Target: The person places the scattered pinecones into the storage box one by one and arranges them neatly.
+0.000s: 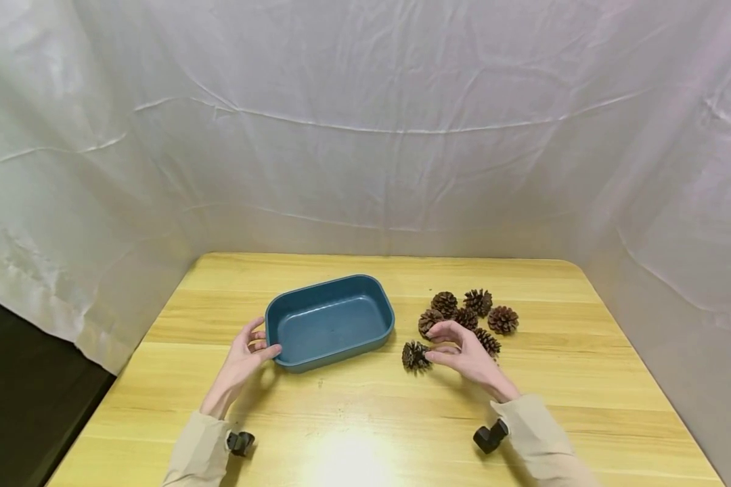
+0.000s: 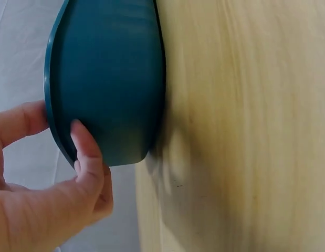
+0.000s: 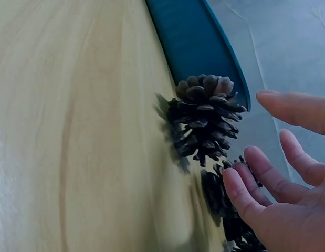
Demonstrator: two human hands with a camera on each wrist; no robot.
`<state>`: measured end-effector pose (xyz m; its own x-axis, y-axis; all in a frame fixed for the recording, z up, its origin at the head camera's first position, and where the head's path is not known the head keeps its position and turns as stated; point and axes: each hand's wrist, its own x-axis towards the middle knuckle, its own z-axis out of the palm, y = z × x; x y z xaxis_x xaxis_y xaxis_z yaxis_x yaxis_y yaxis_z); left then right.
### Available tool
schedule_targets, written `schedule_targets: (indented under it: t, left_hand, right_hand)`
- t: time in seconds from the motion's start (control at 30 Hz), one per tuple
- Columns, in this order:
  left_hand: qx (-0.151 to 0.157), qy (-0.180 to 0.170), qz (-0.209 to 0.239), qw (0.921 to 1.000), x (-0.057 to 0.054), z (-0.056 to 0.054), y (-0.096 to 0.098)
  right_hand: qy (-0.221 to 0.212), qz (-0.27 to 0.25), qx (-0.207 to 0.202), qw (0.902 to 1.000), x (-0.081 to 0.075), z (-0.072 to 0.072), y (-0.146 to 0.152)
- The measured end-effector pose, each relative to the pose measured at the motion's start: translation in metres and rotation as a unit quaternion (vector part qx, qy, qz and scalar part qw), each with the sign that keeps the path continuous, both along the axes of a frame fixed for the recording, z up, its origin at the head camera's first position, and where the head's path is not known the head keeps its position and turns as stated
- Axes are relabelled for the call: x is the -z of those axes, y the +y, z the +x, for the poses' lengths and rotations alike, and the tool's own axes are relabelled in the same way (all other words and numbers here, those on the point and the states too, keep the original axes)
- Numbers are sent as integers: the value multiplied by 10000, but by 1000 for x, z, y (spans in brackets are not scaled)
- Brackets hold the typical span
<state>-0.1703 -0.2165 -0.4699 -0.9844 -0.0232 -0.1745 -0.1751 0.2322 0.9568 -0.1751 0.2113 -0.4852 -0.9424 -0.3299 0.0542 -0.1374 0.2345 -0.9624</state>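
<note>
A dark teal plastic tub [image 1: 331, 355] sits at an angle on the wooden table, with nothing inside. At its left end my left hand [image 1: 246, 355] grips the rim, thumb and fingers on either side of the tub wall [image 2: 109, 79]. To the tub's right a brown pine cone [image 1: 415, 357] lies a little apart from the rest. My right hand [image 1: 466, 355] hovers beside that pine cone [image 3: 207, 121], thumb and fingers spread and nothing between them. Behind and partly under the right hand in the head view lies a cluster of several more pine cones [image 1: 465, 318].
The light wooden table [image 1: 365, 412] is bounded at the back and right by hanging pale sheets [image 1: 365, 169]. A dark surface [image 1: 24, 385] shows beyond its left edge. Each sleeve carries a small black camera mount [image 1: 490, 436].
</note>
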Motion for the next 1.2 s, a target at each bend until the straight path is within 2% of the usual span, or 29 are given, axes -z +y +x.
schedule_targets:
  t: [0.33,0.57,0.93,1.2]
  left_hand:
    - [141,50,622,9980,1,1,-4]
    - [240,174,729,9969,4,0,-6]
    - [326,420,894,9946,7,1,-6]
    - [231,396,1166,9921,11,0,-4]
  right_hand:
    - [-185,262,-44,9995,7,-2,-5]
    - [-106,638,-191,9977,10,-4,-6]
    - [-290,1215,-364,9915,9,-4,-9]
    - [-444,1433,-408,9878,11,-5,-9]
